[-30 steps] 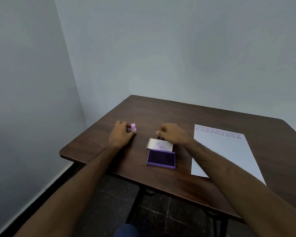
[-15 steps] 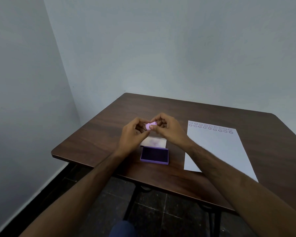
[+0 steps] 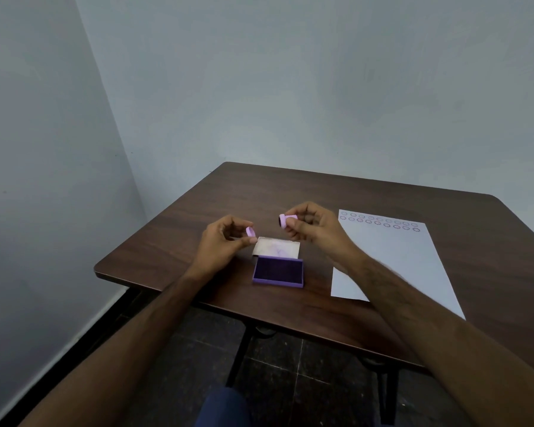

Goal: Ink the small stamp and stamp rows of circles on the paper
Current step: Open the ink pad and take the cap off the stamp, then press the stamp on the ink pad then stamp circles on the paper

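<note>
My right hand pinches a small pink stamp held sideways, its dark round face turned left. My left hand holds the stamp's pink cap between thumb and fingertips. Both hands hover above the table, a short gap apart. Below them lies the open purple ink pad, its stained lid folded back behind it. To the right lies a white paper with two rows of small purple circles along its far edge.
Everything rests on a dark brown wooden table set near a grey wall corner. Its near edge runs under my forearms. Dark tiled floor and the table's black legs show below.
My left hand lifted the stamp from the table's left side and met my right hand. The hands have since pulled apart, the cap staying in the left and the stamp in the right.
</note>
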